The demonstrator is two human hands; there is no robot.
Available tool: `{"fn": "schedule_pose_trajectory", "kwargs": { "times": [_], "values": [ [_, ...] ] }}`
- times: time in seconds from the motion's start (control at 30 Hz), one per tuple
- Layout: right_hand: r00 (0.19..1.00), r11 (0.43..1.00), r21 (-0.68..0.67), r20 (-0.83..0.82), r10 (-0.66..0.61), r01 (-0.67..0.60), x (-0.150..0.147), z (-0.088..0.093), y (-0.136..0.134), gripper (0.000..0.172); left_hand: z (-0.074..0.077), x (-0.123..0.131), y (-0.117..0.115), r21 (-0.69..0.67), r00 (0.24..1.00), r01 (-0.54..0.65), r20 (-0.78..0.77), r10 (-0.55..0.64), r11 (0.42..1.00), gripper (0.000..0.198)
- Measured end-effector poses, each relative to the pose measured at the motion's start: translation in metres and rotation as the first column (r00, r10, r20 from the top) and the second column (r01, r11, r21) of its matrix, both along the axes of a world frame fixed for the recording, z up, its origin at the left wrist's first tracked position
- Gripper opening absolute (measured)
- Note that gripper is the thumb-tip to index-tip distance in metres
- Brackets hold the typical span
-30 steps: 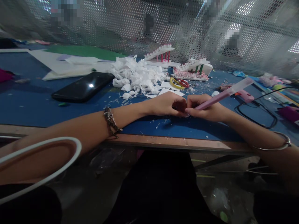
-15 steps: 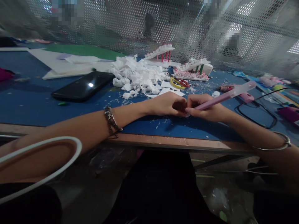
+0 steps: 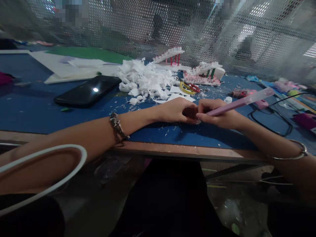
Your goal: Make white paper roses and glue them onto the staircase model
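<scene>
My left hand is closed in a pinch, its fingertips meeting those of my right hand just above the blue table. A small whitish bit shows at the fingertips; most of it is hidden. In my right hand lies a pink pen-shaped tool with a translucent end pointing up and right. Its lower tip is covered by the fingers. Right behind the hands are a white paper piece and a heap of torn, crumpled white scraps.
A black phone lies left of the heap. Yellow and red rings sit behind my hands. Farther back stand small white models with red posts and green posts. A black cable curls at right. Perforated mesh borders the table.
The pink tool has tilted slightly lower, its upper end shifting a little to the right. Both hands stay in nearly the same place.
</scene>
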State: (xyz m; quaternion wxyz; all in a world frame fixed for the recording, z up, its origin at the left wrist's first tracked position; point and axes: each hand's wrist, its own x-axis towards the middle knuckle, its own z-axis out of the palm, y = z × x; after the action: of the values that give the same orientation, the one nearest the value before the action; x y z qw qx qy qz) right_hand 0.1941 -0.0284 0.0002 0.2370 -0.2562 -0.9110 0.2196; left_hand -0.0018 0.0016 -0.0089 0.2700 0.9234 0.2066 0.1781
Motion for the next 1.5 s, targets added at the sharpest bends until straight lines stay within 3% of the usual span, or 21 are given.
{"fn": "schedule_pose_trajectory", "kwargs": {
  "times": [0.53, 1.5],
  "values": [
    [0.999, 0.996, -0.075, -0.016, 0.039, -0.040, -0.0005, 0.0004, 0.0006, 0.025, -0.0008, 0.0007, -0.0013, -0.006, 1.000, -0.004, -0.002, 0.004, 1.000, 0.021],
    [1.000, 0.998, -0.069, -0.020, 0.007, -0.008, 0.0017, 0.0001, 0.0027, 0.024, 0.0038, 0.0004, -0.0038, -0.003, 0.998, -0.023, -0.060, 0.023, 1.000, 0.021]
  ]
}}
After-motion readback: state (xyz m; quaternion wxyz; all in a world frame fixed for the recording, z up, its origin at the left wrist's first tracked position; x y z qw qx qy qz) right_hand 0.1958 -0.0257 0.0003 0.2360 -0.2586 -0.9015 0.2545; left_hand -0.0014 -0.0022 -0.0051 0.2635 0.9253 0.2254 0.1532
